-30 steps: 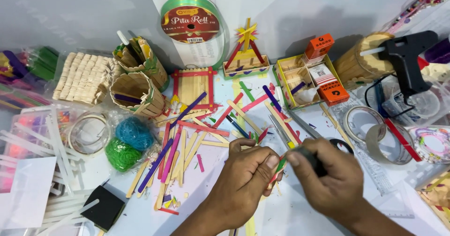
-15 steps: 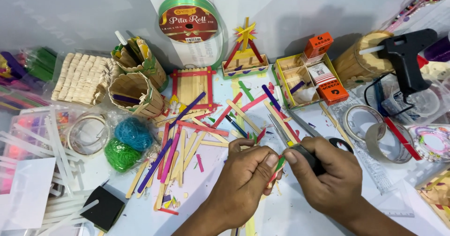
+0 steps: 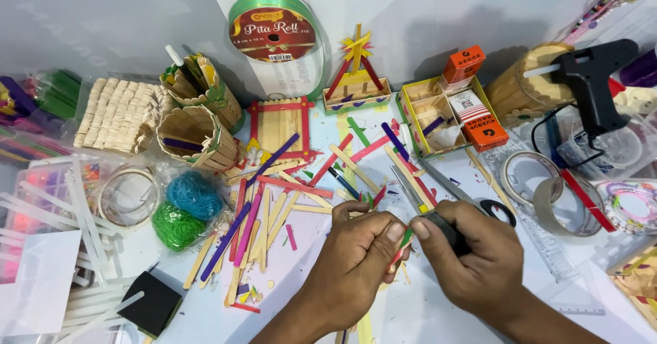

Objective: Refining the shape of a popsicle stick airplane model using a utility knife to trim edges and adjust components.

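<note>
Head view: left hand (image 3: 359, 262) pinching green-red craft stick (image 3: 404, 243); right hand (image 3: 472, 255) gripping black tool (image 3: 448, 231), near worktop (image 3: 438, 310) front edge.

Scissors (image 3: 457, 192) behind right hand (image 3: 472, 258)

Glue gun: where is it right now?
The black glue gun lies at the head view's upper right, beside the stick-built round holder, above the tape rolls.

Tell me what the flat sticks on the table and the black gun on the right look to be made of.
The sticks look like thin wood, some bare tan, some dyed matte: flat, rounded ends. The glue gun looks like black moulded plastic with a dull sheen.
</note>
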